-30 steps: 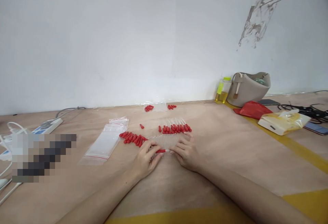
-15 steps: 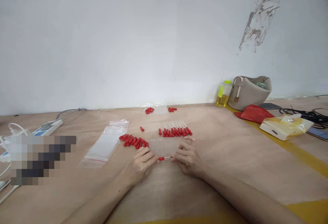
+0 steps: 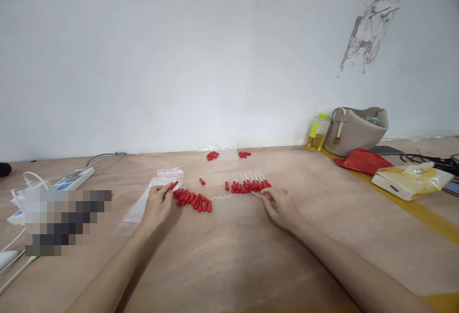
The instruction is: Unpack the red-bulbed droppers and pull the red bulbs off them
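Observation:
A row of clear glass tubes [image 3: 234,209] lies on the tan sheet between my hands. Left of it is a heap of loose red rubber caps [image 3: 191,199]. My left hand [image 3: 158,204] pinches one red cap [image 3: 174,185] at the left end of that heap. My right hand [image 3: 281,204] is at the row's right end, fingers closed on a thin clear tube [image 3: 257,193]. Behind the row lie several finished tubes with red caps [image 3: 248,185], and one stray cap [image 3: 202,181].
Clear zip bags [image 3: 152,196] lie left of the caps. A power strip [image 3: 73,177] and cables sit far left. At the back right stand a yellow bottle [image 3: 317,132], a beige bag [image 3: 360,125], a red pouch [image 3: 362,161] and a yellow packet [image 3: 410,180]. More caps [image 3: 212,155] lie by the wall.
Both hands left the capped tube they held together at the row's front. My left hand moved left to the cap heap; my right hand moved right and back, taking a clear tube.

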The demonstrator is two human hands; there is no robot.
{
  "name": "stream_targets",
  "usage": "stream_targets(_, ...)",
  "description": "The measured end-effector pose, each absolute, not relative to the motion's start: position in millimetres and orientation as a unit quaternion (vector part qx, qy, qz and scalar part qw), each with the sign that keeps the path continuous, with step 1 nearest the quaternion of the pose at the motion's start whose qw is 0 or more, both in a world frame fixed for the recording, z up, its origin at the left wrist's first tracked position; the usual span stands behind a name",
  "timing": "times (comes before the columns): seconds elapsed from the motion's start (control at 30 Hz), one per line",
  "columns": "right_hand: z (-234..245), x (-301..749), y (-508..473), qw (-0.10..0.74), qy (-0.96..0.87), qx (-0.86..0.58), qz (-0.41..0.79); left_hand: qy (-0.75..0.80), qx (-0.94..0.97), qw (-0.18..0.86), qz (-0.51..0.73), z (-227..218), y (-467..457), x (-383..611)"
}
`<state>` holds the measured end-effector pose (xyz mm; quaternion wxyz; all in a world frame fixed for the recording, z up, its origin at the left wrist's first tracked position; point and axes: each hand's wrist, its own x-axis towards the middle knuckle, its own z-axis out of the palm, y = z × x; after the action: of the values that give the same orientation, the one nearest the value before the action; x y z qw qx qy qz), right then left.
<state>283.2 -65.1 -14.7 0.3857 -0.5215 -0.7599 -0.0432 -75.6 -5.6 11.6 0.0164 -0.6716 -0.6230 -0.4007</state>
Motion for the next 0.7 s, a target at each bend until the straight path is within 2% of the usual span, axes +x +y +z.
stream_targets(0.2, -21.6, 282.8, -69.2, 0.363, -0.771, -0.515, -0.091, -0.597, -0.678, -0.049, -0.427, -1.4, 10.5, -76.6)
stream_targets(0.3, -19.7, 278.9, -71.9, 0.356, -0.778, -0.508, -0.097, -0.588, -0.704, -0.058, -0.394, -1.2, 9.1, -70.0)
stream_targets(0.4, -19.6, 275.0, -73.7, 0.346, -0.790, -0.498, -0.091, -0.590, -0.714, -0.043, -0.375, 2.6, 3.1, -66.5)
stream_targets(0.6, -24.6, 270.2, -74.4, 0.322, -0.791, -0.509, -0.106, -0.601, -0.682, 0.026, -0.415, 19.9, -11.6, -59.0)
stream_targets(0.7, -24.8, 269.5, -75.2, 0.317, -0.794, -0.508, -0.105, -0.542, -0.757, 0.018, -0.365, 29.7, -13.0, -36.6)
